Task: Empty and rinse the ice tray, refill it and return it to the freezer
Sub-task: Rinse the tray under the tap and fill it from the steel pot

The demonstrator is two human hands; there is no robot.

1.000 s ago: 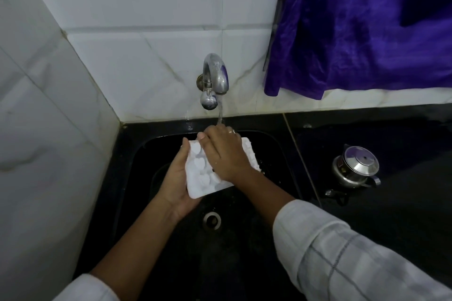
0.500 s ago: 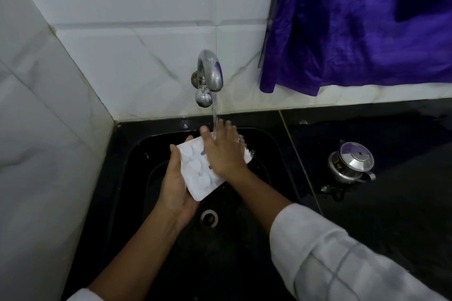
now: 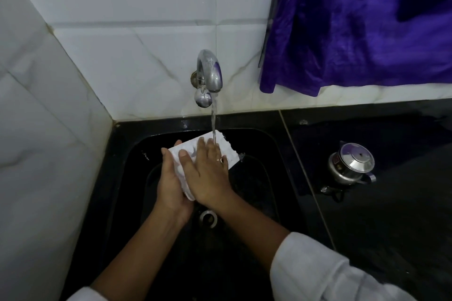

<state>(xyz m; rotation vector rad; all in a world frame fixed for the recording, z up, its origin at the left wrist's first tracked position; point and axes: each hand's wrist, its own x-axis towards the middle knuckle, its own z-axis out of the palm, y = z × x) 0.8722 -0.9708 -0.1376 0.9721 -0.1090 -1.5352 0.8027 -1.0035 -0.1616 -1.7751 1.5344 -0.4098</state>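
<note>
- Gripping the white ice tray [image 3: 228, 153] by its left edge from beneath, your left hand [image 3: 171, 184] is cupping it above the black sink [image 3: 259, 193].
- Your right hand [image 3: 208, 175] is lying flat on top of it, fingers straight.
- Water from the tap [image 3: 210, 73] is falling onto the tray at your right fingertips.

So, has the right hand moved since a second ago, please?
Yes: across the ice tray, the right hand has slid back from the tap toward the drain.

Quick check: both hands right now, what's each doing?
Left hand: holds the ice tray by its left edge.
Right hand: open, fingers flat on the tray.
</note>
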